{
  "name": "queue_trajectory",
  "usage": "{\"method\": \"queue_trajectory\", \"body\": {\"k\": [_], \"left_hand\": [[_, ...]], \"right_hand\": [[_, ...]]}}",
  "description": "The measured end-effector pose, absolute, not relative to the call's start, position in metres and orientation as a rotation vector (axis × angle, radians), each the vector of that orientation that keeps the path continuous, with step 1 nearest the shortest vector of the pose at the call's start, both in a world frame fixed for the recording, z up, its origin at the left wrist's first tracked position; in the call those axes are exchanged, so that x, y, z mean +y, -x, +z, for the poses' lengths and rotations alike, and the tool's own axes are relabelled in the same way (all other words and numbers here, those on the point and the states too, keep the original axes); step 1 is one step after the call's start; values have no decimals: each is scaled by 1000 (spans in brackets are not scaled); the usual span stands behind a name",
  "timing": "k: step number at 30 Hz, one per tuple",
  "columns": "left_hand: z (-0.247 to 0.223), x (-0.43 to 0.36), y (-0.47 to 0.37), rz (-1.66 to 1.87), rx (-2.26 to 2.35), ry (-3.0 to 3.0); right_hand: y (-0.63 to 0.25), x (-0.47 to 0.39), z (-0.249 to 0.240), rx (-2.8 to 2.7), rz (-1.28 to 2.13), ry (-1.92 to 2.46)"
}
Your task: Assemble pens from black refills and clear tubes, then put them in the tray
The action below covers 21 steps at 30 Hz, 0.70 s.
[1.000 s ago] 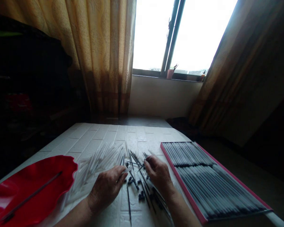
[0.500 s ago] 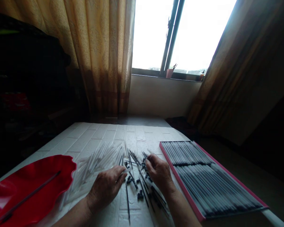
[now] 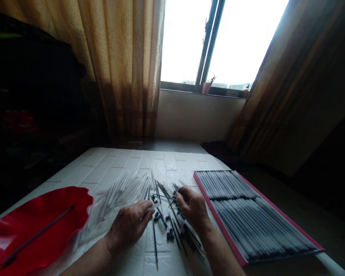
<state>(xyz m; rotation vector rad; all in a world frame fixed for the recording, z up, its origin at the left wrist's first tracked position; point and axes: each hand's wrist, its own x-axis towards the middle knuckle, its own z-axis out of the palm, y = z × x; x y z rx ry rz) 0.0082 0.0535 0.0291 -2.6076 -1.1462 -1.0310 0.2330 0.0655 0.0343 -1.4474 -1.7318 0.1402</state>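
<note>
My left hand (image 3: 130,221) is closed on a clear tube (image 3: 155,206), whose end sticks out past the thumb and forefinger. With thumb and fingers pinched, my right hand (image 3: 192,205) holds a thin dark rod (image 3: 162,196) that points left. Between and below the hands lie loose dark rods (image 3: 155,245) and short black caps (image 3: 170,234). Beyond my left hand is a heap of clear tubes (image 3: 126,188). A pink-edged tray (image 3: 220,226) to the right of my right hand holds two rows of filled tubes (image 3: 258,222).
A red scalloped dish (image 3: 46,214) with one long dark stick in it is at the left. The table (image 3: 123,159) has a white brick-patterned cover. Behind it are curtains (image 3: 126,69), a window and a pink cup (image 3: 206,88) on the sill.
Both hands stay nearly where they were, still pinching their pieces. The rod in my right hand has shifted only slightly, and the whole view has moved a little.
</note>
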Motion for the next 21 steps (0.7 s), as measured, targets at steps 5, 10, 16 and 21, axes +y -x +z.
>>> {"method": "queue_trajectory", "body": {"k": [5, 10, 16, 21], "left_hand": [[27, 55, -7, -1023, -1153, 2613], [27, 55, -7, -1011, -1148, 2618], [26, 55, -6, -988, -1142, 2624], [23, 56, -6, -953, -1145, 2641]], "right_hand": [[-232, 65, 35, -1741, 160, 1465], [-233, 65, 35, -1723, 166, 1474], [-233, 65, 36, -1726, 130, 1498], [-236, 66, 35, -1724, 96, 1518]]}}
